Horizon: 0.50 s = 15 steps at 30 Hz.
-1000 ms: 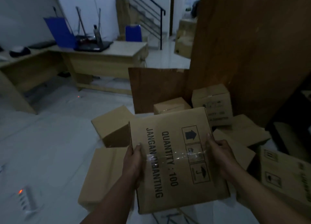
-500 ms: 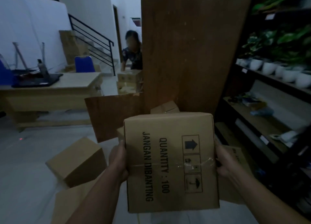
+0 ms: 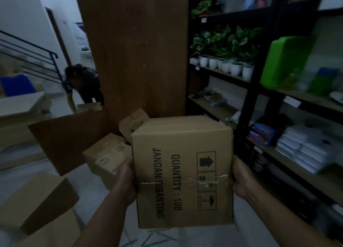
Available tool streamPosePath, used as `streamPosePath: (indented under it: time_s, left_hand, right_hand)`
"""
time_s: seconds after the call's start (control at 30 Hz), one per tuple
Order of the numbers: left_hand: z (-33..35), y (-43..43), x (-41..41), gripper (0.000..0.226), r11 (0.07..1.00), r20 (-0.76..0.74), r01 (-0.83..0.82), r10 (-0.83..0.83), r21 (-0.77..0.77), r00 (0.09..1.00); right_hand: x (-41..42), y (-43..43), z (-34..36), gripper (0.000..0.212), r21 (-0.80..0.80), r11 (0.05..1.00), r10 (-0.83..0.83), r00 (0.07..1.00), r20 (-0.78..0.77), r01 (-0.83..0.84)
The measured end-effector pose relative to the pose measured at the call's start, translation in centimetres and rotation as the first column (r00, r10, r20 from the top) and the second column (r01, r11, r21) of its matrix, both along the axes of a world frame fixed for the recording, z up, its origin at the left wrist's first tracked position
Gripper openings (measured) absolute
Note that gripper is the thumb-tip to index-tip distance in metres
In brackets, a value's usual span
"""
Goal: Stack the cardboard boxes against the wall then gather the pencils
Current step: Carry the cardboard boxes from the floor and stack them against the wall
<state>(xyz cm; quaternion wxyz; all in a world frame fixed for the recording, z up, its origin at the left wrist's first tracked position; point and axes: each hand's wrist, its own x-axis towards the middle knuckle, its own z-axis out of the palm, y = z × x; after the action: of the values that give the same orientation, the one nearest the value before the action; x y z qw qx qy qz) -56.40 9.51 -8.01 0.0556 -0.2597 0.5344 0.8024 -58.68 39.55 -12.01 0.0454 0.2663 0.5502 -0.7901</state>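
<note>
Held up off the floor, centre of view: a sealed cardboard box [image 3: 182, 170], printed "QUANTITY : 100" and "JANGAN DIBANTING" with arrow and umbrella symbols, clear tape across its near face. Clamped between both palms: left hand [image 3: 126, 179] pressed flat to the left side, right hand [image 3: 240, 179] gripping the right edge at the tape line. Both forearms reaching in from the bottom of the frame.

Just beyond the left hand, another closed box on the floor [image 3: 109, 157], tilted, with an open-flapped box [image 3: 132, 124] behind it against the tall wooden panel [image 3: 133, 51]. Nearer, at lower left, a larger blurred box [image 3: 37, 202]. Leaning low beside them, a brown board [image 3: 68, 140]. Under the held box, thin pencils [image 3: 148, 240] scattered on the pale tiled floor [image 3: 92, 183], dim and hard to count.

To the right, a dark shelving unit [image 3: 243, 116]: potted plants in white pots [image 3: 224, 66], a green case [image 3: 284, 61], stacked white packets [image 3: 306, 148], other clutter too dark to name. To the left, a light desk [image 3: 20, 103], a blue chair [image 3: 16, 84], a black stair railing [image 3: 29, 55], and a second person [image 3: 83, 83] bending over in the background. Dim lighting throughout.
</note>
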Motion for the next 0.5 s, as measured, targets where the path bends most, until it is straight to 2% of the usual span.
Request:
streamPosePath:
  time_s: [0.27, 0.33, 0.43, 0.5]
  left_hand:
    - [-1.2, 10.4, 10.8, 0.039, 0.994, -0.087, 0.106, -0.104, 0.020, 0.991]
    - [-1.9, 12.4, 13.0, 0.038, 0.994, -0.048, 0.106, -0.105, 0.024, 0.993]
    - [-2.4, 15.8, 16.1, 0.023, 0.980, 0.022, 0.194, -0.195, 0.035, 0.981]
    - [-2.9, 17.8, 17.4, 0.033, 0.965, 0.035, 0.257, -0.259, 0.045, 0.965]
  right_hand:
    - [15.2, 10.5, -0.1, 0.043, 0.063, 0.986, -0.150, 0.987, -0.061, 0.154]
    - [19.1, 12.6, -0.1, 0.039, 0.077, 0.977, -0.198, 0.979, -0.042, 0.201]
    - [24.8, 16.0, -0.3, 0.037, 0.116, 0.947, -0.298, 0.954, -0.020, 0.298]
    - [28.0, 17.8, -0.4, 0.037, 0.139, 0.926, -0.354, 0.935, -0.011, 0.352]
